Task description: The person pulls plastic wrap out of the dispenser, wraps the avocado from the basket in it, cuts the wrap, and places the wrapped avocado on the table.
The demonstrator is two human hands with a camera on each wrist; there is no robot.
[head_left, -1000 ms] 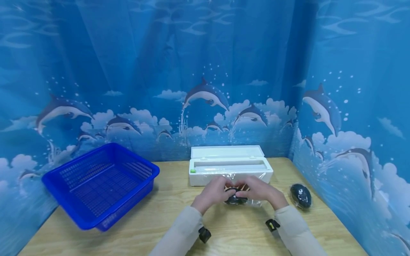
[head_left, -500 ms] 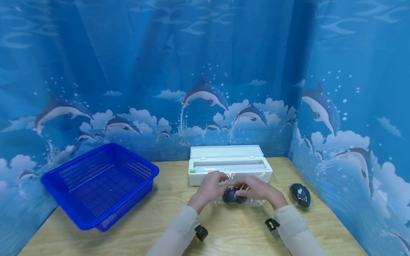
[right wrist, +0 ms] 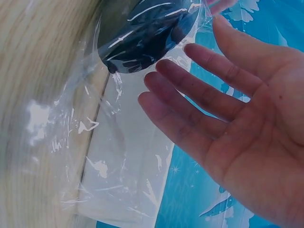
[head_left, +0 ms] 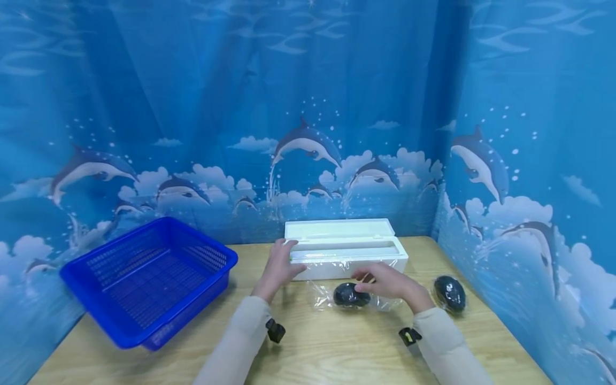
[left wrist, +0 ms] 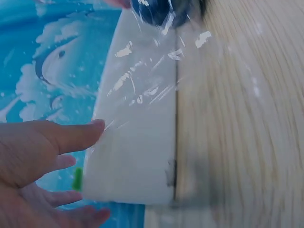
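Observation:
In the head view a dark, glossy oval item (head_left: pixel 350 295), avocado-like in shape, lies on a sheet of clear cling film (head_left: pixel 321 295). The film runs from a long white cling film box (head_left: pixel 337 270) whose lid stands up at the back. My right hand (head_left: pixel 387 282) is at the item's right, thumb tip overlapping it; the right wrist view shows its fingers extended beside the item. My left hand (head_left: pixel 279 267) is at the box's left end, fingers spread; in the left wrist view the thumb (left wrist: pixel 80 135) meets the box edge.
A blue plastic basket (head_left: pixel 144 342) stands at the left of the wooden table (head_left: pixel 317 353). Another dark oval item (head_left: pixel 449 294), wrapped in film, lies at the right edge. A dolphin-print curtain (head_left: pixel 231 123) hangs around the back and right.
My left hand has left the dark oval item and moved left to the end of the box, uncovering the item and film. The right hand stays nearly in place.

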